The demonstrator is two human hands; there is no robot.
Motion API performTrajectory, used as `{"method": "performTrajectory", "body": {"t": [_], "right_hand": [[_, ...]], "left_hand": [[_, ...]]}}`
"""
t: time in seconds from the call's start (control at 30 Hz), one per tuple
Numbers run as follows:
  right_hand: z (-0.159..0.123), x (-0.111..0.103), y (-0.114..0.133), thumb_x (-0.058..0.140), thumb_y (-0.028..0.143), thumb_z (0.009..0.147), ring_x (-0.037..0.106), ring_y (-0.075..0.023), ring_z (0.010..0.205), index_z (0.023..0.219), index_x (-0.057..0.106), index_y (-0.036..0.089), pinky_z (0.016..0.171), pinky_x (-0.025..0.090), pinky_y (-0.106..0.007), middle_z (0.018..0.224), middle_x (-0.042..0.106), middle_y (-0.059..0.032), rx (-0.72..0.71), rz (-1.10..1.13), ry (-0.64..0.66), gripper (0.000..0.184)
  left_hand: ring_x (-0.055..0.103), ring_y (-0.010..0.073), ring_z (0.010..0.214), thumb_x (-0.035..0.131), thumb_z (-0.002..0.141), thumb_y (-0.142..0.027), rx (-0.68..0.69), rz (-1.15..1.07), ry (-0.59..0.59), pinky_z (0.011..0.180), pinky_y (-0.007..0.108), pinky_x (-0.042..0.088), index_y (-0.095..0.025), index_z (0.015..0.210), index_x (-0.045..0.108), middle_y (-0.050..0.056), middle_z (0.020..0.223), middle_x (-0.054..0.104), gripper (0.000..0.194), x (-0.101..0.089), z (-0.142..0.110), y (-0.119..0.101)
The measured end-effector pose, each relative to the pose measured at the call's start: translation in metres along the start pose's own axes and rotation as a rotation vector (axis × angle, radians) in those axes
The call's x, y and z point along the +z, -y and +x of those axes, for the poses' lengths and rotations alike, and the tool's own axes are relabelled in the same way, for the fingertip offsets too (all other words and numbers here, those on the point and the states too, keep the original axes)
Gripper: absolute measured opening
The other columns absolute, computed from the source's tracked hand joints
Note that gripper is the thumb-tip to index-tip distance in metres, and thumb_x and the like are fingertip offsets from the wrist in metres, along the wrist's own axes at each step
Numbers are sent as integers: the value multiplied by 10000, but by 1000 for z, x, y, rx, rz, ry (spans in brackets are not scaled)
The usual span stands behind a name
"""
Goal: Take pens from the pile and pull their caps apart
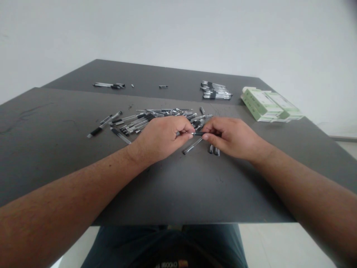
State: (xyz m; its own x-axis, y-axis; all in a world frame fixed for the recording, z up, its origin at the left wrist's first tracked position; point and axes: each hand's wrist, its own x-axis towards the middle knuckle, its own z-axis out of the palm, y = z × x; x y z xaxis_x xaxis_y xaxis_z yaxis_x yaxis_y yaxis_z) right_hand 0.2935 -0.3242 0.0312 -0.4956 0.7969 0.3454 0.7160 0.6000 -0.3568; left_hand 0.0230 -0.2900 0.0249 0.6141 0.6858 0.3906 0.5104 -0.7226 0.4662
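A dark-gripped pen (198,133) is held level between my two hands, over the near side of the pen parts. My left hand (167,136) pinches its left end between thumb and fingers. On the other end, my right hand (227,134) has thumb and fingertips closed, covering that part of the pen. Behind and beside my left hand spreads a loose pile of pen parts (136,124), clear tubes and black grips, partly hidden by the hand. A clear pen tube (192,146) lies just below the held pen. Two dark-ended pieces (213,150) stick out under my right hand.
Green-and-white boxes (263,104) stand at the right. A stack of pens (214,90) lies at the back, with a few more pens (108,85) at back left and a small piece (163,86) between. The grey table (178,193) meets a white wall.
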Motion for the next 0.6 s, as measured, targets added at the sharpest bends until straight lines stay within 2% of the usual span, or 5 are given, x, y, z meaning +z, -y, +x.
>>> {"method": "performTrajectory", "body": {"t": [0.13,0.3,0.37,0.5,0.6], "right_hand": [[1,0,0,618,349,1085,737,-216,805,1000,770,240,741,475,-322,873,812,-41,-33,-14,17,205],[0,1,-1,742,336,1007,725,-197,768,1057,765,221,717,472,-302,887,810,-23,-16,19,14,127],[0,1,-1,694,334,1045,717,-203,770,1015,765,220,716,460,-309,868,803,-33,-47,-18,29,137],[0,1,0,559,355,1130,730,-211,785,990,770,221,745,476,-317,851,807,-44,-80,-28,50,286],[-1,1,1,657,347,1069,736,-193,760,1078,768,221,715,477,-296,865,814,-19,-24,22,28,169]], "left_hand": [[785,211,888,699,1031,-343,17,0,-1,900,325,573,-256,1101,865,20,974,866,201,0,0,0],[780,204,877,691,1028,-322,17,-2,-2,899,317,567,-242,1087,864,19,953,858,200,-1,-1,-1],[780,201,878,692,1029,-322,26,-1,-6,896,316,565,-242,1083,864,20,972,862,197,-1,-1,-1],[779,199,875,691,1033,-327,39,-5,-2,891,313,564,-241,1084,864,20,968,862,201,-1,-1,-1],[783,202,882,693,1027,-322,29,-1,2,890,314,563,-239,1080,867,21,972,867,200,-1,-1,-1]]}}
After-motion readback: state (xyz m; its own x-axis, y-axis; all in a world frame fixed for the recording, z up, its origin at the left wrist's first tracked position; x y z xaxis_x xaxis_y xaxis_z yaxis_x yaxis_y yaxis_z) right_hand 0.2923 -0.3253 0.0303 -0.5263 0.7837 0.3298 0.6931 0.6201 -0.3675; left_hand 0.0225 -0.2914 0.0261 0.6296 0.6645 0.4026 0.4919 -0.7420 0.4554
